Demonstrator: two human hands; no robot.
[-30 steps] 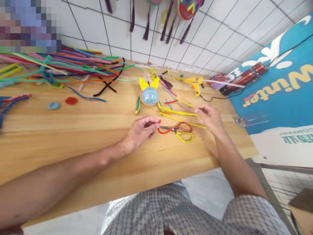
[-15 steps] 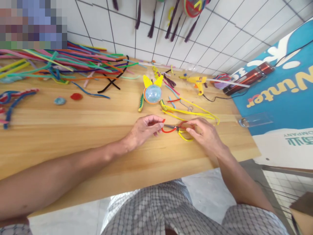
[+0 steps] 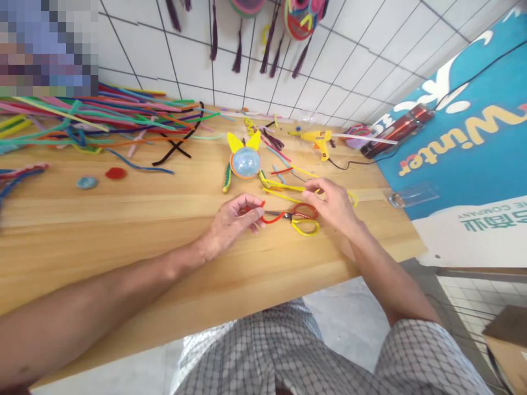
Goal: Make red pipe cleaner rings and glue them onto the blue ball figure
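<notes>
My left hand [image 3: 235, 222] pinches a short red pipe cleaner [image 3: 272, 220], which curves out past the fingertips. Beside it on the table lies a pair of scissors [image 3: 288, 216] with one red and one yellow handle loop, blades toward my left hand. Just above and right of the handles hovers my right hand [image 3: 331, 203], fingers loosely bent and apart, nothing visible in them. Beyond the hands stands a round craft figure [image 3: 246, 162] with a clear dome, yellow ears and green-and-yellow limbs. Yellow pipe cleaners [image 3: 284, 185] stretch from near it to behind my right hand.
A heap of coloured pipe cleaners [image 3: 135, 116] covers the back left. Blue [image 3: 87, 182] and red [image 3: 116, 173] coils lie nearer. At the back right are a yellow glue gun [image 3: 319, 141] with its cord and a dark red cylinder [image 3: 397, 131]. Tassels hang on the tiled wall.
My right hand has let go of the scissors and moved up and away from the handles. My left hand still pinches the red pipe cleaner. The whole view has shifted slightly.
</notes>
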